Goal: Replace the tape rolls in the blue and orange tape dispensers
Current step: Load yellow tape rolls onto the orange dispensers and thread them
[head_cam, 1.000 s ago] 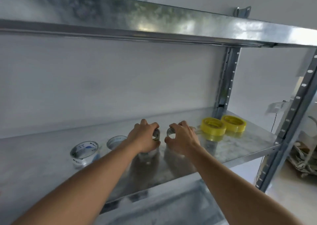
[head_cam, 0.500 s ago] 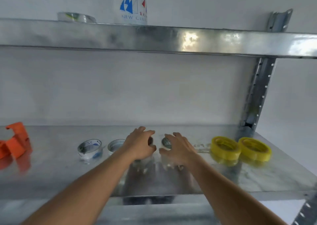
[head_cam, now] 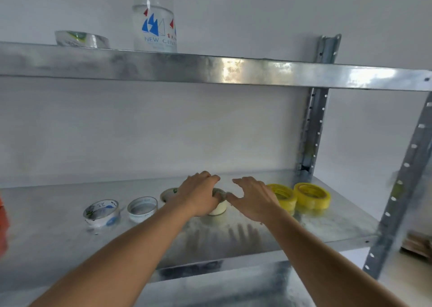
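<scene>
Reaching onto the galvanised metal shelf [head_cam: 58,234], both bare arms meet near its middle. The left hand [head_cam: 198,195] lies over a pale cream roll of tape [head_cam: 218,207] standing flat on the shelf, fingers curled round its top and near side, so this grip holds the roll. The right hand [head_cam: 253,198] hovers just beside that roll with fingers spread and relaxed, its thumb close to the roll's rim; contact cannot be told. Left of the held roll stand a partly hidden white roll [head_cam: 167,193], a clear roll with a white core [head_cam: 142,208] and a printed white-and-blue roll [head_cam: 101,215]. Two yellow tape rolls [head_cam: 312,195] sit to the right. An orange plastic object [head_cam: 3,227] shows at the left edge.
</scene>
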